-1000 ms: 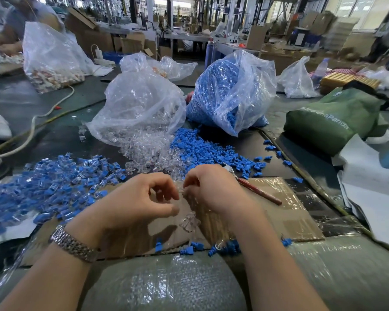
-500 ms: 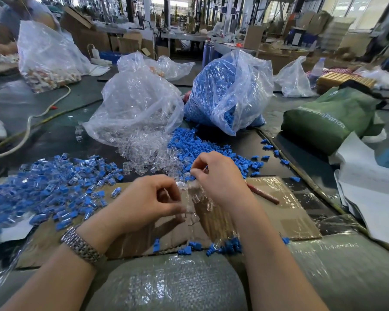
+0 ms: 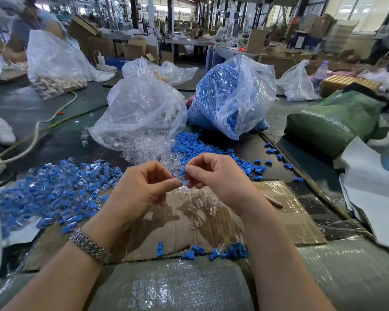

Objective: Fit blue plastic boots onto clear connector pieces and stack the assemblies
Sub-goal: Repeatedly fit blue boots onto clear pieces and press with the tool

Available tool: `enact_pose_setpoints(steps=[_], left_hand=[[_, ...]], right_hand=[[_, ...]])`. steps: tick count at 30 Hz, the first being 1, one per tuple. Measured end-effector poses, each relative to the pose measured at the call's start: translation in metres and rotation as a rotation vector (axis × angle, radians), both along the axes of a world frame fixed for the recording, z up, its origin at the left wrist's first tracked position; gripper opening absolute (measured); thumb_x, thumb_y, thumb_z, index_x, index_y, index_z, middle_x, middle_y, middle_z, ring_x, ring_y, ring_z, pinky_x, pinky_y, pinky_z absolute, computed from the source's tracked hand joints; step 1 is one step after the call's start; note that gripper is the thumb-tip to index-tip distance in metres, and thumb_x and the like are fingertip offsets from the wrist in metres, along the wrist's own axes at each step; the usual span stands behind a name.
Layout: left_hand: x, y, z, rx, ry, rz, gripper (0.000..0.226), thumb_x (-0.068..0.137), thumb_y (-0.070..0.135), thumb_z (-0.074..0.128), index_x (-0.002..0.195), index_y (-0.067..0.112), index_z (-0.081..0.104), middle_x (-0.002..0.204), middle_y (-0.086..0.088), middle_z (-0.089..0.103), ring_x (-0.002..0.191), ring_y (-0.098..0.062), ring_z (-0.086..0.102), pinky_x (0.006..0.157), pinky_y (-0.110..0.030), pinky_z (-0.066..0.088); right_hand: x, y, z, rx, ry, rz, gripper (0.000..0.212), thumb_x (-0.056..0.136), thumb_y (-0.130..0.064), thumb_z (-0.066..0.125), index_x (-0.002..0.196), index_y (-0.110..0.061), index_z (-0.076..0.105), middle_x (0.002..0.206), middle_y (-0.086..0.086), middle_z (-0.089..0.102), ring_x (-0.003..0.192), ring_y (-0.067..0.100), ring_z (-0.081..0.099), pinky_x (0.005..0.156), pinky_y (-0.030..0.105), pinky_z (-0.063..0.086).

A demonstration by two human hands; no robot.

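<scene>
My left hand (image 3: 142, 189) and my right hand (image 3: 216, 176) meet fingertip to fingertip above the cardboard sheet (image 3: 285, 221). The right hand pinches a blue boot (image 3: 182, 173). The left hand pinches a clear connector piece (image 3: 182, 189) just below it. Several loose clear pieces (image 3: 202, 205) lie under the hands. A pile of assembled blue-and-clear pieces (image 3: 54, 189) spreads at the left. Loose blue boots (image 3: 211, 153) lie beyond the hands, and a few more blue boots (image 3: 222, 253) sit at the cardboard's near edge.
A clear bag of connector pieces (image 3: 139, 117) and a bag of blue boots (image 3: 231, 95) stand behind the hands. A green bag (image 3: 332, 122) and white sheets (image 3: 368, 187) lie at the right. A cable (image 3: 36, 133) runs at the left. A reddish stick (image 3: 274, 202) lies on the cardboard.
My right hand went out to the loose boots and came back to the left hand with a blue boot. Both hands now sit a little higher above the cardboard.
</scene>
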State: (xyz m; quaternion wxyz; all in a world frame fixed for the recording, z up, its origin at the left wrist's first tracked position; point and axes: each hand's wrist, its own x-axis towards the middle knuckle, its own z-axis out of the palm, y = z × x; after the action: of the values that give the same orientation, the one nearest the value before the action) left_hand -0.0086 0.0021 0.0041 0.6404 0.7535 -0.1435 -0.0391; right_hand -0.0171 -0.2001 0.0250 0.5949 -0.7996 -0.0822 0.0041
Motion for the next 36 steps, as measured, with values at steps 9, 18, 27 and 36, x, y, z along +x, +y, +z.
enact_pose_setpoints(steps=[9,18,27,36], left_hand=[[-0.006,-0.004,0.005,-0.074,-0.073,0.031,0.041,0.064,0.037,0.086,0.084,0.01,0.063,0.07,-0.012,0.07,0.057,-0.023,0.064,0.056,-0.03,0.054],[-0.01,0.001,0.015,-0.487,0.221,-0.108,0.013,0.078,0.012,0.073,0.089,0.011,0.079,0.094,-0.017,0.076,0.076,-0.022,0.073,0.067,-0.024,0.06],[-0.011,0.001,0.014,-0.434,0.201,-0.038,0.036,0.06,0.017,0.084,0.094,0.006,0.081,0.093,-0.022,0.076,0.084,-0.027,0.076,0.072,-0.025,0.06],[-0.013,-0.001,0.014,-0.384,0.184,-0.048,0.024,0.072,0.013,0.074,0.094,0.006,0.081,0.091,-0.023,0.076,0.083,-0.026,0.076,0.073,-0.026,0.062]], right_hand=[[-0.002,0.01,-0.002,0.069,-0.024,0.103,0.002,0.097,-0.012,0.068,0.097,-0.01,0.069,0.077,-0.003,0.072,0.073,0.008,0.068,0.072,0.024,0.052],[-0.005,0.011,0.004,0.071,-0.268,0.099,0.001,0.096,-0.003,0.067,0.096,-0.005,0.067,0.084,-0.001,0.071,0.081,0.01,0.07,0.079,0.02,0.054],[-0.011,0.013,0.007,-0.129,-0.344,0.115,0.007,0.098,-0.008,0.066,0.095,-0.014,0.066,0.087,-0.002,0.068,0.083,0.01,0.062,0.083,0.035,0.053],[-0.01,0.013,0.007,-0.208,-0.381,0.108,0.003,0.097,-0.008,0.068,0.097,-0.012,0.068,0.09,-0.001,0.067,0.086,0.011,0.062,0.082,0.034,0.052]])
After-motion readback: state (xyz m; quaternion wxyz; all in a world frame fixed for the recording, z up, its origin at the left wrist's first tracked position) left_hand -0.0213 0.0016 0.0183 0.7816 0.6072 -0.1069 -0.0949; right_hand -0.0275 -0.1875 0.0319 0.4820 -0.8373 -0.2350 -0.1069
